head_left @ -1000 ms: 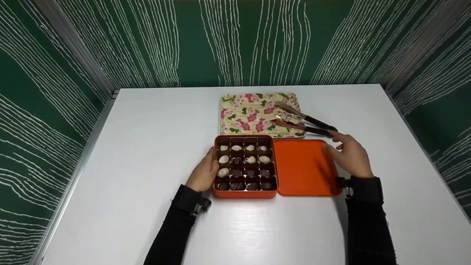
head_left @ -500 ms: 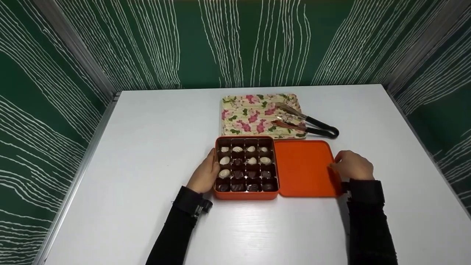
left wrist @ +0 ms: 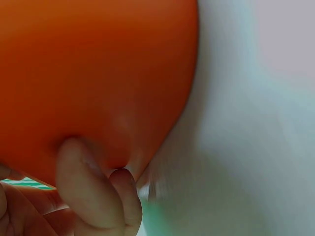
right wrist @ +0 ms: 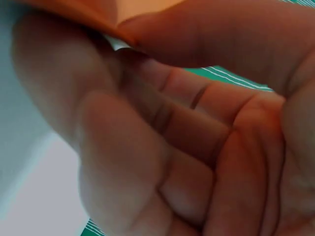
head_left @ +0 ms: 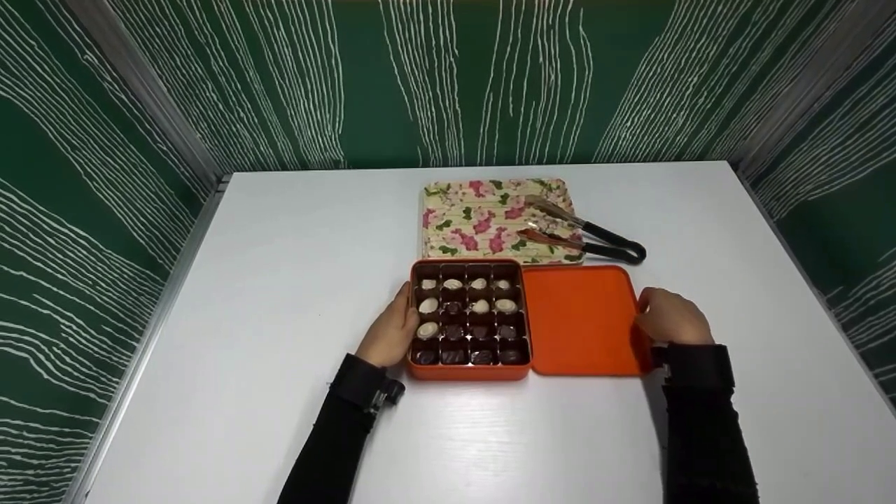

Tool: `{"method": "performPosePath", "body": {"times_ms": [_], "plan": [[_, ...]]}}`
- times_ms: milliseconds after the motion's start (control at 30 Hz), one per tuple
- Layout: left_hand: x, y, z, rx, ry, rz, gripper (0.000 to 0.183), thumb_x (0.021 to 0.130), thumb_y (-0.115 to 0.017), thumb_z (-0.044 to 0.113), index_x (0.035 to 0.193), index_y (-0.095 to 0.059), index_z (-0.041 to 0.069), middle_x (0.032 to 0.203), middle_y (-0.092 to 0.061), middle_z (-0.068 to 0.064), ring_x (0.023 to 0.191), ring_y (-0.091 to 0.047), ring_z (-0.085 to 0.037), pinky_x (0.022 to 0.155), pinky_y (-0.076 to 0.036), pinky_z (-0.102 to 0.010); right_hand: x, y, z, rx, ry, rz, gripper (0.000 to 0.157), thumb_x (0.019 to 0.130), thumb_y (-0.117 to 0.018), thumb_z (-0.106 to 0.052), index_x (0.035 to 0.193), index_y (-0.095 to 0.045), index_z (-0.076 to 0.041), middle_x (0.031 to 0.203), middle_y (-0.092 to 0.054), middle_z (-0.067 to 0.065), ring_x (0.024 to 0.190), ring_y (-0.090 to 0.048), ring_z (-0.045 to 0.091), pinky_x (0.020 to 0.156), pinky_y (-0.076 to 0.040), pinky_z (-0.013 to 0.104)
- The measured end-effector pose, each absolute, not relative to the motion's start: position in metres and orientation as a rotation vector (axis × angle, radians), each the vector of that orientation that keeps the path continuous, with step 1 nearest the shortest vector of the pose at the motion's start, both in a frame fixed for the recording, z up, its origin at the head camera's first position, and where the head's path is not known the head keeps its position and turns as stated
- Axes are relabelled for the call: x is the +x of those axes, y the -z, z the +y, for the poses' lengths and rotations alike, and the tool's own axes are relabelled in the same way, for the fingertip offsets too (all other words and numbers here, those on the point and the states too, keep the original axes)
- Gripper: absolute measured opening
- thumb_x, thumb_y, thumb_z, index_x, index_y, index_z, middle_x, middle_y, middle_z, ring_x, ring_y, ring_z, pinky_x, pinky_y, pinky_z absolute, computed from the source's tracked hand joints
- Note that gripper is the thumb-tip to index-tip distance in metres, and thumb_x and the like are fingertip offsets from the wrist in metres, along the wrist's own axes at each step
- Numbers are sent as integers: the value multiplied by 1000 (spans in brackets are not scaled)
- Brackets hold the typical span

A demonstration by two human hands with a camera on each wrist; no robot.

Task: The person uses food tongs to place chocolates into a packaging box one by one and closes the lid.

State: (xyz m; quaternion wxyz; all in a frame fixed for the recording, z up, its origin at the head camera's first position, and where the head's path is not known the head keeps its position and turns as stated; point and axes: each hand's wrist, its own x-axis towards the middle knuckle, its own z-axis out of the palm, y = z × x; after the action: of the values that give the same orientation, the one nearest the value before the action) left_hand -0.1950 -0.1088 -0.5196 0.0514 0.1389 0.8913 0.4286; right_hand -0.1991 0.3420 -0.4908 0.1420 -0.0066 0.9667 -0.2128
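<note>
The left hand [head_left: 389, 334] presses its fingers [left wrist: 93, 196] flat against the outer wall of the orange tin [head_left: 467, 369], apparently steadying it on the bench [head_left: 280, 280]. The right hand [head_left: 670, 317] curls its fingers [right wrist: 162, 128] around the far edge of the open lid [head_left: 581, 318], grasping it. Tongs [head_left: 584, 238] lie beyond those fingers, resting partly on the floral tray [head_left: 476, 217].
</note>
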Motion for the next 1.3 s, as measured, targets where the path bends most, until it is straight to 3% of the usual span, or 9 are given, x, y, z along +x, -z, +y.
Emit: {"method": "performPosePath", "body": {"times_ms": [267, 500, 667, 867, 1133, 1300], "plan": [[-196, 519, -110, 406, -1278, 2704, 59, 108, -34, 13, 158, -15, -13, 160, -28, -33, 149, -30, -42, 124, -25, -49, -194, 482, 347, -80, 777, 2892, 33, 97, -53, -7, 122, -58, 13, 90, -67, 21, 74, -60, 28, 63, -46, 34], [-196, 519, -110, 422, -1293, 2719, 58, 107, -35, 11, 157, -17, -14, 159, -29, -34, 148, -31, -44, 124, -25, -51, -190, 477, 346, -44, 919, 3007, 41, 100, -49, -7, 134, -52, 17, 102, -68, 33, 81, -64, 37, 68, -48, 38], [-196, 518, -109, 430, -1306, 2721, 59, 107, -36, 11, 158, -18, -13, 159, -30, -33, 148, -32, -44, 123, -25, -50, -187, 473, 344, -1, 1041, 3090, 40, 98, -48, -4, 132, -55, 16, 93, -70, 29, 71, -62, 28, 64, -46, 34], [-196, 517, -108, 421, -1294, 2706, 59, 108, -36, 12, 158, -15, -13, 161, -27, -31, 149, -29, -41, 125, -23, -47, -186, 469, 339, 122, 1214, 3180, 41, 96, -47, -3, 130, -60, 15, 69, -61, 13, 54, -46, 14, 50, -37, 24], [-196, 519, -107, 427, -1323, 2672, 60, 108, -36, 12, 159, -15, -10, 162, -27, -29, 150, -30, -39, 125, -24, -47, -182, 460, 311, 129, 1483, 3193, 40, 100, -47, -7, 131, -63, 12, 76, -66, 19, 55, -52, 7, 52, -44, 13], [-196, 518, -110, 379, -1339, 2659, 61, 109, -37, 16, 160, -16, -9, 161, -29, -30, 150, -30, -40, 125, -23, -47, -181, 457, 286, -52, 1497, 3210, 36, 99, -49, -3, 128, -66, 11, 67, -61, 14, 49, -44, 9, 46, -35, 17]]}}
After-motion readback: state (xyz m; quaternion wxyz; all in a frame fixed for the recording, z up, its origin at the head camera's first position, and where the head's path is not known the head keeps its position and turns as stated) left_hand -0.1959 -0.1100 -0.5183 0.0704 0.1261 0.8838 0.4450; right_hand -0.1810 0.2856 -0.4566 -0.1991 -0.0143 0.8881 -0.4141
